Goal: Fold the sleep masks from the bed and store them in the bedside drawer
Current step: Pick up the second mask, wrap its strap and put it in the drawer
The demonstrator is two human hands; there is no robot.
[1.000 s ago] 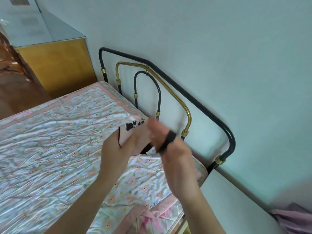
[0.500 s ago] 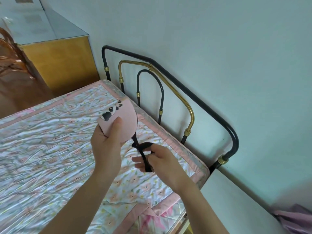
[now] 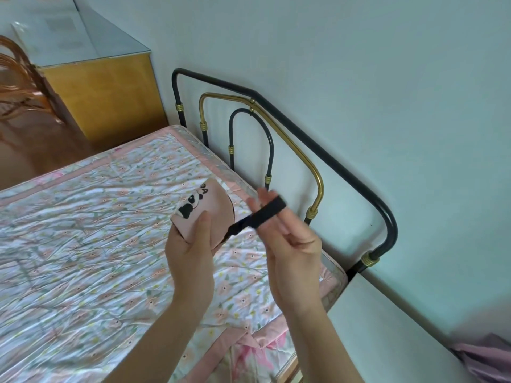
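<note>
Pink fabric is observed in the folded sleep mask, which is held above the bed near the headboard end; a black panda print and lettering are seen on its upper face. The mask is gripped by the left hand, with the thumb pressed on the near face and the fingers closed behind it. Its long axis is noted running from near left to far right, the curved edge turned to the right. A black strap is drawn out from that curved edge toward the far right and is looped over the raised fingers of the right hand, which are held loosely apart and blurred. The metal headboard of black and brass tube is seen just beyond the hands, against the wall. A white bedside surface is recorded at the right, with a pink cloth on its near right corner. No drawer interior is shown.
</note>
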